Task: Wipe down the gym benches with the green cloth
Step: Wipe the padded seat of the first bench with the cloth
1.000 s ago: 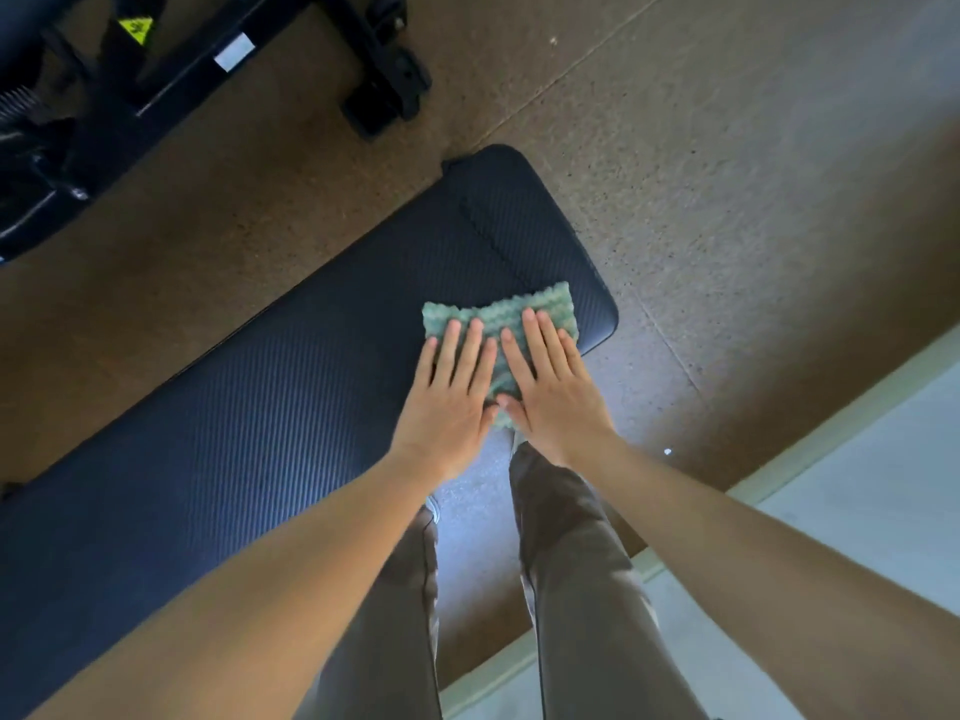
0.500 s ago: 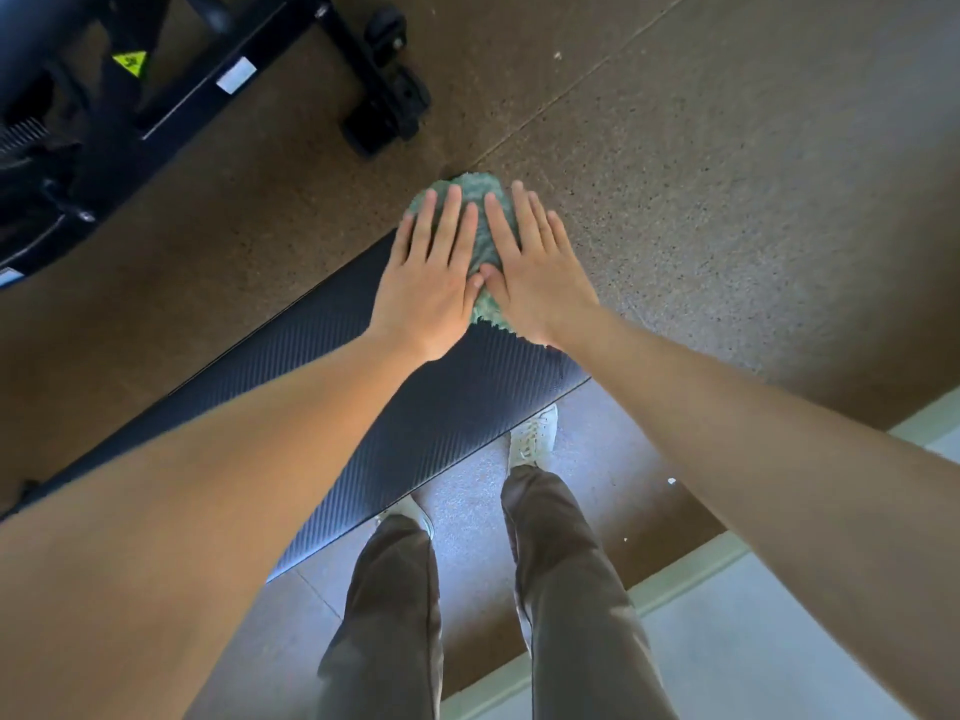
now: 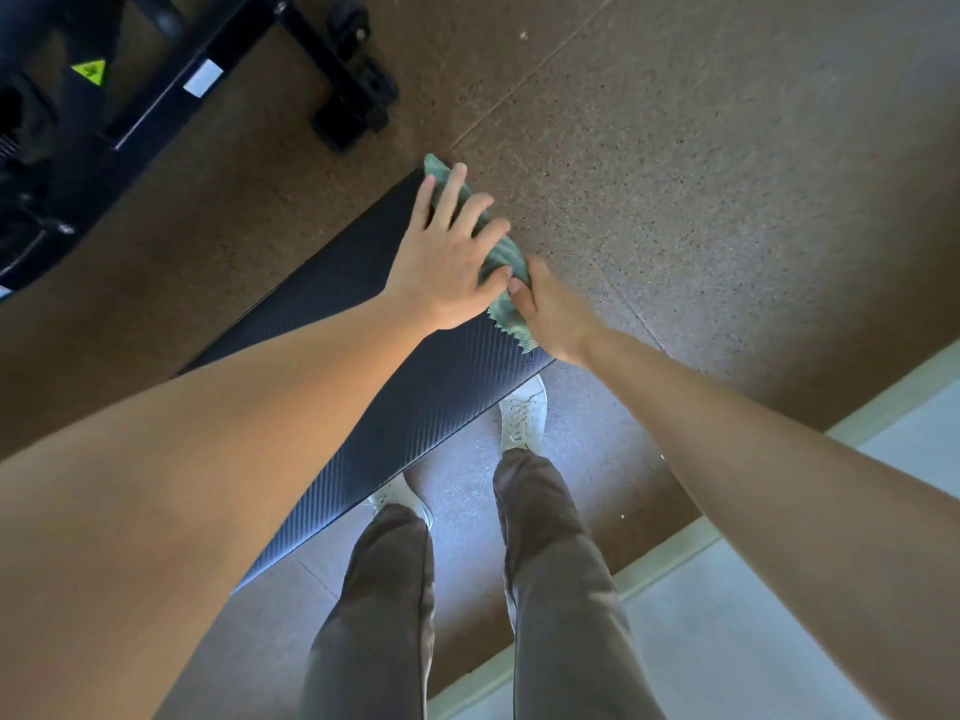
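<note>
The green cloth (image 3: 503,262) is draped over the end edge of the black ribbed gym bench (image 3: 415,387), which runs from the middle toward the lower left. My left hand (image 3: 447,257) lies on top of the cloth with its fingers spread and fairly straight, pressing it onto the bench end. My right hand (image 3: 553,314) is at the cloth's near corner, thumb on top and fingers curled over the bench edge out of sight, so it seems to pinch the cloth there. Most of the cloth is hidden under both hands.
Black gym equipment (image 3: 171,90) with a steel frame, a wheel and a yellow warning sticker stands at the upper left. Brown speckled rubber floor (image 3: 701,174) surrounds the bench. A pale floor strip (image 3: 779,615) lies at the lower right. My legs and white shoes (image 3: 522,413) stand beside the bench.
Both hands pushed the cloth from the near side of the pad across to its far end. The right hand has since turned from flat on top to gripping the cloth at the edge.
</note>
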